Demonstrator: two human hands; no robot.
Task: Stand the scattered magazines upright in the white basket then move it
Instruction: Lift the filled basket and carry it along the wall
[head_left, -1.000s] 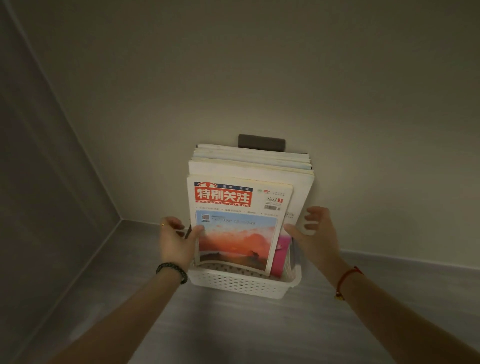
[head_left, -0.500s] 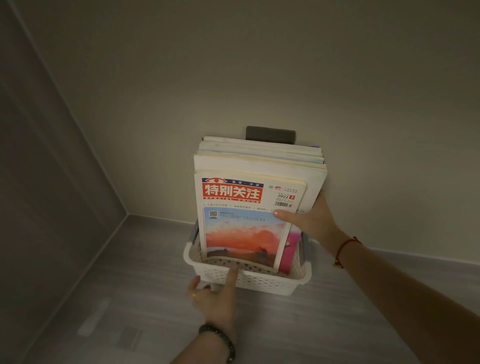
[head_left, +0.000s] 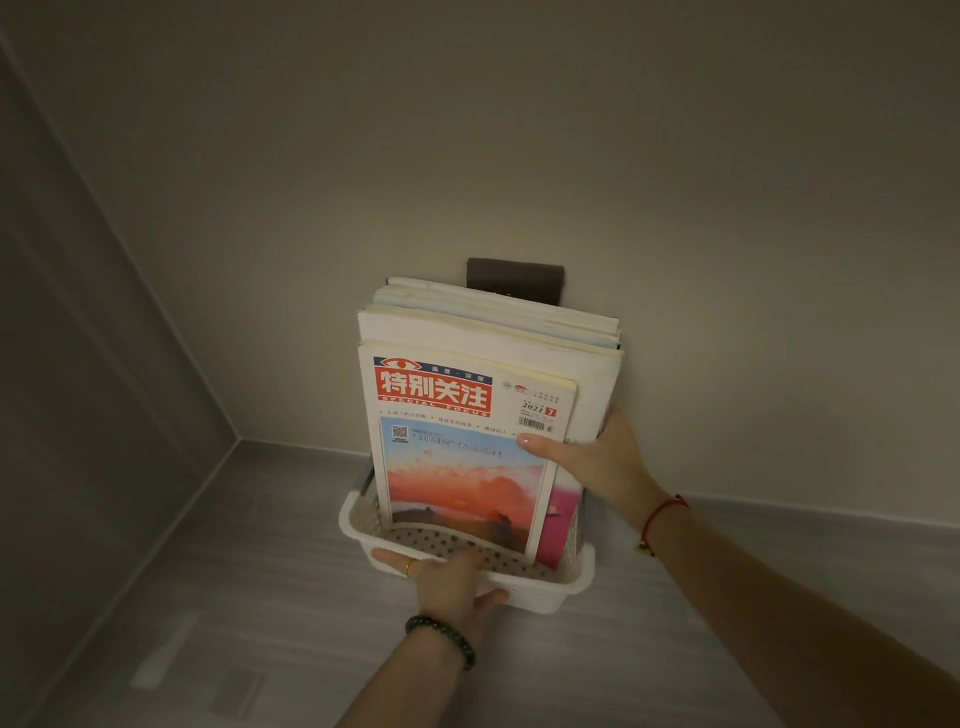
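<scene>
Over on the far left, the grey side wall (head_left: 104, 364) is running down to meet the pale plank floor (head_left: 234, 597). Moving in, the left hand (head_left: 447, 577) is reaching forward, a dark bead bracelet (head_left: 441, 642) sitting on the wrist and 1 ring (head_left: 410, 567) showing on a finger. It is gripping the near rim of the white basket (head_left: 576, 584), fingers hooked over the edge and into the basket, thumb tucked against the outside wall. The basket is sitting low against the back wall (head_left: 519, 130) (whether it is resting on the floor or just off it, I cannot tell). Inside it the magazines (head_left: 493, 332) are standing upright in a thick bundle. The front magazine (head_left: 462, 467) is showing a red title block and an orange sky, with a pink cover (head_left: 563, 519) peeking out just beside it. A dark plate (head_left: 514, 275) is showing on the wall behind their tops. On the right, the right hand (head_left: 597, 457), red cord (head_left: 662, 514) at the wrist, is pinching the bundle's right edge: thumb lying across the front cover, fingers going out of sight behind.
</scene>
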